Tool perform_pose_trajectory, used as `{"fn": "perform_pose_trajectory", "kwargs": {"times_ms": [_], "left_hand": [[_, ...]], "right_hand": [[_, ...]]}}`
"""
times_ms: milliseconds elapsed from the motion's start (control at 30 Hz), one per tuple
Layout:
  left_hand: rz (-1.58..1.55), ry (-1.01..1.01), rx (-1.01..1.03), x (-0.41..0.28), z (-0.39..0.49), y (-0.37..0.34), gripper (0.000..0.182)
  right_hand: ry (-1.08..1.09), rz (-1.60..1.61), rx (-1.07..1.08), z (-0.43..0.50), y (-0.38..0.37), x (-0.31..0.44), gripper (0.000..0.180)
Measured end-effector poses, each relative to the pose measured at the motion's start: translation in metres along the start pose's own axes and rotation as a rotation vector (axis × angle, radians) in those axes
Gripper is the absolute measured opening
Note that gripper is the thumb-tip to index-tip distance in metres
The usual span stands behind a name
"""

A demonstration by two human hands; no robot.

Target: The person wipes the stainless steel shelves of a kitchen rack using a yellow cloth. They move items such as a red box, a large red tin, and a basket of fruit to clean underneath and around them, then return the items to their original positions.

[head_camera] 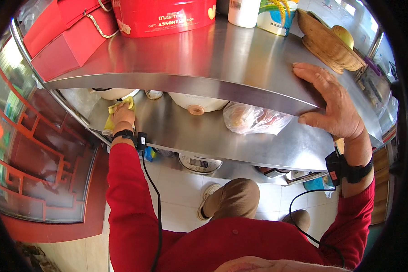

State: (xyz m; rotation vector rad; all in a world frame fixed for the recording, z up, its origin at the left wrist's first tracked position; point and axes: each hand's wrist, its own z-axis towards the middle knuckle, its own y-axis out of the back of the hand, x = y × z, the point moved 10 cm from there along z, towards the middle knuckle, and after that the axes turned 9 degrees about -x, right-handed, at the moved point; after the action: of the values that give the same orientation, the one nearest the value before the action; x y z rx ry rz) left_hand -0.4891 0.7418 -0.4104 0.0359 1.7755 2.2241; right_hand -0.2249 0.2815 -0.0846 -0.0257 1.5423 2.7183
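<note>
On the left part of the middle steel shelf [183, 132], my left hand [123, 115] presses on a yellow cloth [111, 123], close to a white rounded vessel [115, 93]. My right hand [329, 102] rests at the front edge of the upper steel shelf [197, 57], fingers spread on its top and thumb at the edge, holding nothing. Along the middle shelf stand a small jar-like item [153, 94], a cream-coloured pot [198, 102] with a round knob, and a clear plastic bag [256, 119] with contents that are hard to make out.
The upper shelf bears a red gift box [166, 17], a red paper bag [68, 44], a white bottle [243, 13], a printed canister [277, 20] and a wooden basket [329, 44] holding a yellowish fruit. An appliance with a control panel [200, 164] sits below. A red-framed glass door [44, 153] stands left.
</note>
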Motion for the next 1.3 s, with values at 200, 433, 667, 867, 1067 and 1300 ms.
{"fn": "perform_pose_trajectory", "kwargs": {"times_ms": [200, 433, 667, 867, 1067, 1300], "left_hand": [[0.015, 0.026, 0.065, -0.03, -0.001, 0.006, 0.043], [-0.035, -0.059, 0.036, -0.065, -0.002, 0.001, 0.044], [0.072, -0.023, 0.06, -0.024, 0.002, 0.003, 0.047], [0.134, 0.118, 0.012, 0.047, -0.006, 0.018, 0.049], [0.106, 0.185, -0.007, 0.06, -0.01, 0.014, 0.049], [0.05, 0.023, -0.058, 0.034, -0.025, 0.015, 0.047]], "right_hand": [[-0.003, -0.024, -0.003, -0.001, 0.001, 0.0, 0.074], [0.016, -0.01, -0.008, 0.0, 0.002, 0.002, 0.075], [0.026, -0.003, -0.02, -0.001, 0.002, 0.0, 0.076], [0.034, 0.025, -0.013, -0.001, 0.001, 0.0, 0.076], [0.019, 0.002, 0.002, 0.0, 0.0, 0.002, 0.076], [0.014, -0.003, 0.013, -0.001, -0.001, 0.0, 0.078]]}}
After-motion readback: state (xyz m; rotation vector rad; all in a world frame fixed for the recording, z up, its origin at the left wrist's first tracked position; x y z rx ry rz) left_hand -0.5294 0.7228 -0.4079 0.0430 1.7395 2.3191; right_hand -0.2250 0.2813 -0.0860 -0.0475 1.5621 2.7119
